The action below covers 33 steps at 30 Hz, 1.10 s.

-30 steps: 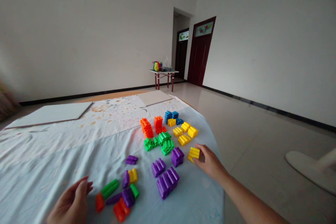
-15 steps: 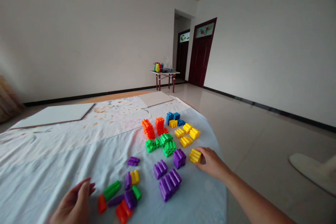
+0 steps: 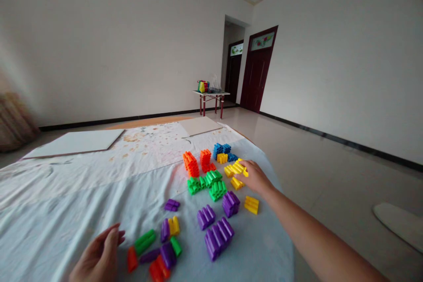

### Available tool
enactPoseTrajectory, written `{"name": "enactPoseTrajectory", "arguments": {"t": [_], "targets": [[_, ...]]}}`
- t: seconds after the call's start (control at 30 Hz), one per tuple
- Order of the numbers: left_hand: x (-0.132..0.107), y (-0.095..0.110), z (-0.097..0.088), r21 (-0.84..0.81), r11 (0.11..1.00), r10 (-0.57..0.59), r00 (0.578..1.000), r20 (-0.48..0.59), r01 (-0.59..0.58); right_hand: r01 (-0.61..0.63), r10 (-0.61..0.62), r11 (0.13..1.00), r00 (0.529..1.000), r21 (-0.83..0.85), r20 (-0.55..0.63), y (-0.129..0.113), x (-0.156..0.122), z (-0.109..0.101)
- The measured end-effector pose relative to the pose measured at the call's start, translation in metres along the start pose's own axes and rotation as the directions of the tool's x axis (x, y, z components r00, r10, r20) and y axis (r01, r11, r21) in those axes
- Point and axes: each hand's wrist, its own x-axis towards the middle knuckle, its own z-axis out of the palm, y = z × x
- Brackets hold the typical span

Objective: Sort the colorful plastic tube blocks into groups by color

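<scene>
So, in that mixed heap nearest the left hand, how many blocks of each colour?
purple ridged plastic blocks: 3
green ridged plastic blocks: 2
orange ridged plastic blocks: 3, as far as shows
yellow ridged plastic block: 1
Total: 9

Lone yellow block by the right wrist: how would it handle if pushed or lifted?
The yellow block looks like rigid ribbed plastic, so probably stiff and light. It lies flat on the cloth, so it should slide, not roll. Pushing may wrinkle the cloth under it.
</scene>
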Motion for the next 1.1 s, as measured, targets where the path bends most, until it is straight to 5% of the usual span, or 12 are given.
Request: {"name": "enactPoseTrajectory", "arguments": {"t": [0.1,0.3,0.6,0.83,1.1], "targets": [[0.001,0.000,0.000,-0.073,0.990,-0.115,0.992,0.061,0.119,-0.055,0.062,0.991,0.996,-0.120,0.061,-0.011,0.028,0.009],[-0.004,0.012,-0.003,-0.073,0.986,-0.141,0.986,0.089,0.148,-0.109,0.157,0.945,0.978,-0.307,0.137,-0.015,0.039,0.028],[-0.002,0.006,0.000,-0.094,0.983,-0.149,0.985,0.087,0.157,-0.042,0.070,0.938,0.995,-0.343,0.070,-0.021,0.060,0.022],[-0.003,0.009,-0.002,-0.103,0.971,-0.203,0.972,0.122,0.215,-0.165,0.207,0.915,0.975,-0.367,0.078,-0.032,0.104,0.048],[-0.008,0.012,-0.003,-0.075,0.980,-0.179,0.979,0.094,0.186,-0.223,0.253,0.933,0.965,-0.283,0.072,-0.023,0.106,0.053]]}}
